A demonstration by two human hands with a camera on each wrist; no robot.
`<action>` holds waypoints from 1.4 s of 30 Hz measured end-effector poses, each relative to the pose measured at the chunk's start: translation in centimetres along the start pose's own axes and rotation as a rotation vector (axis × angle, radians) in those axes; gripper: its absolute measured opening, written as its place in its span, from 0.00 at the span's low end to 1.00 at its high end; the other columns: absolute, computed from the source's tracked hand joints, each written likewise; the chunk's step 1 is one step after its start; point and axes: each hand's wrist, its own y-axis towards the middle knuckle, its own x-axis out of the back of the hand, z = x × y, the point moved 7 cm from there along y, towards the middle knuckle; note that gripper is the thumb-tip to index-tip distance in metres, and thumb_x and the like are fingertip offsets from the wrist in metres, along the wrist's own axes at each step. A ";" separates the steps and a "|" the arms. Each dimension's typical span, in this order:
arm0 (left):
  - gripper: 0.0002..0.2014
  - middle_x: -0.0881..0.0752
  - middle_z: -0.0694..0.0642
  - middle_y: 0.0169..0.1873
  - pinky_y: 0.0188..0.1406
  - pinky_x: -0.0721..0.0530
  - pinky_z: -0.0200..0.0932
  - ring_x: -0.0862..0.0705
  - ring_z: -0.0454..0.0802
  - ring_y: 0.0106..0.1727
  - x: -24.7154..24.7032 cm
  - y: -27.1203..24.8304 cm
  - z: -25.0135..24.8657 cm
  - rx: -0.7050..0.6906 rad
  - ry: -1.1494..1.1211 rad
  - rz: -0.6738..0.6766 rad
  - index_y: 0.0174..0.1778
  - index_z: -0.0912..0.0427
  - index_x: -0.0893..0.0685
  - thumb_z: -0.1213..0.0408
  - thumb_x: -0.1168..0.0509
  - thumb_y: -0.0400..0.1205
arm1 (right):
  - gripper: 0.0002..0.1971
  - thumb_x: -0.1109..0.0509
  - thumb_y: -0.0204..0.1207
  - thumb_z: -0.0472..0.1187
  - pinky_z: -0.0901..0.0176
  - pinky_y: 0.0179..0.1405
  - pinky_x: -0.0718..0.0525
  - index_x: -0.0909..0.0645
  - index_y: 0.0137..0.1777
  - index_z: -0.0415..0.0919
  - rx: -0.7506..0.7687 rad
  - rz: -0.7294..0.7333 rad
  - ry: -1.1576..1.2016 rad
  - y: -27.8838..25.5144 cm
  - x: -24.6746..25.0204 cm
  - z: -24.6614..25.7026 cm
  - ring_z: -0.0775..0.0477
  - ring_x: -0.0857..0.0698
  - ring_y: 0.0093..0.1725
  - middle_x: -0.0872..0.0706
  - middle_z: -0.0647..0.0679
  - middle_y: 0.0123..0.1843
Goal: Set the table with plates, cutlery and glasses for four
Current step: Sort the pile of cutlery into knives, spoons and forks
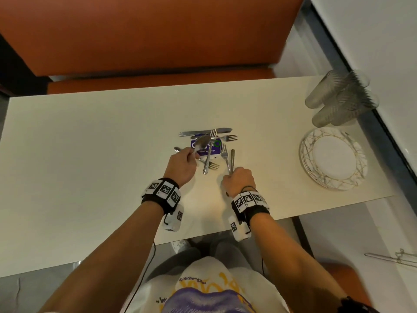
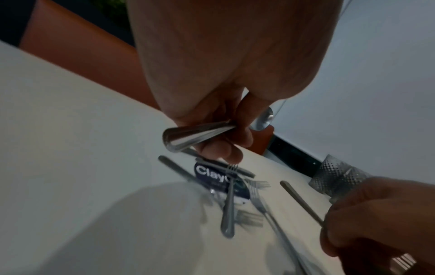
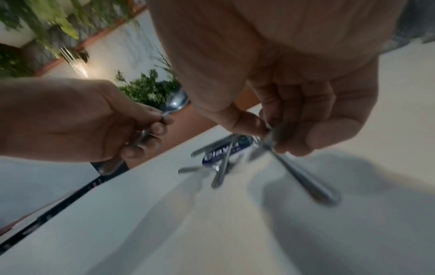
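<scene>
The cutlery pile (image 1: 208, 145) lies near the middle of the pale tabletop (image 1: 90, 143), loosely heaped over a purple-and-white card (image 1: 206, 151). A knife (image 1: 205, 132) lies crosswise at its far edge, a fork (image 1: 223, 138) points right just below it, another fork (image 1: 211, 164) lies at the near edge, and a long handle (image 1: 207, 163) crosses the card.

The tabletop is a long cream slab. Beyond it stands an orange upholstered bench (image 1: 146, 30), and to the right a white wall with a dark strip along its base. The right wrist view shows blurred green plants behind the bench.

At the right end of the tabletop, well apart from the pile, a stack of plates (image 1: 334, 158) with a gold line pattern sits near the front. Behind it stand textured clear glasses (image 1: 340, 98) in a close cluster beside the wall.

The left hand (image 1: 181, 164) is just left of the pile, knuckles up, fingers (image 2: 226, 150) curled round the handle of a spoon (image 1: 202, 141) whose bowl is raised over the card. The right hand (image 1: 239, 179) is just right of the pile, fingers (image 3: 310, 137) closed round a fork (image 1: 224, 154) and a second, plain handle (image 1: 232, 158), both pointing away from the person. Both wrists wear black bands with marker tags.
</scene>
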 end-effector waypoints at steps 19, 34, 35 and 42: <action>0.15 0.19 0.55 0.27 0.20 0.29 0.39 0.23 0.55 0.29 -2.5 -1.4 -5.3 -0.048 -0.166 0.322 0.46 0.61 0.09 0.71 0.42 0.86 | 0.15 0.16 0.68 0.35 0.81 0.35 0.23 0.16 0.52 0.41 0.539 -0.337 0.468 -2.8 10.4 5.1 0.65 0.17 0.38 0.13 0.53 0.43; 0.14 0.20 0.48 0.24 0.22 0.33 0.36 0.29 0.41 0.21 -2.4 -2.0 -3.4 0.133 -0.326 0.313 0.46 0.66 0.12 0.70 0.43 0.88 | 0.18 0.16 0.70 0.49 0.70 0.43 0.19 0.12 0.54 0.40 0.510 -0.258 0.457 -0.3 6.0 6.4 0.52 0.12 0.43 0.09 0.49 0.46; 0.14 0.19 0.43 0.23 0.25 0.31 0.36 0.26 0.39 0.23 -2.3 -1.7 -3.2 0.127 -0.287 0.287 0.44 0.64 0.12 0.71 0.43 0.87 | 0.16 0.20 0.74 0.51 0.70 0.43 0.21 0.12 0.54 0.41 0.506 -0.223 0.439 0.2 5.8 6.7 0.53 0.14 0.42 0.10 0.51 0.45; 0.16 0.14 0.48 0.40 0.46 0.23 0.48 0.17 0.52 0.44 -0.7 0.2 0.8 0.223 -0.063 0.087 0.34 0.49 0.16 0.63 0.42 0.87 | 0.09 0.34 0.84 0.36 0.55 0.50 0.18 0.12 0.54 0.45 0.509 -0.198 0.279 6.3 5.2 6.9 0.49 0.18 0.47 0.10 0.48 0.50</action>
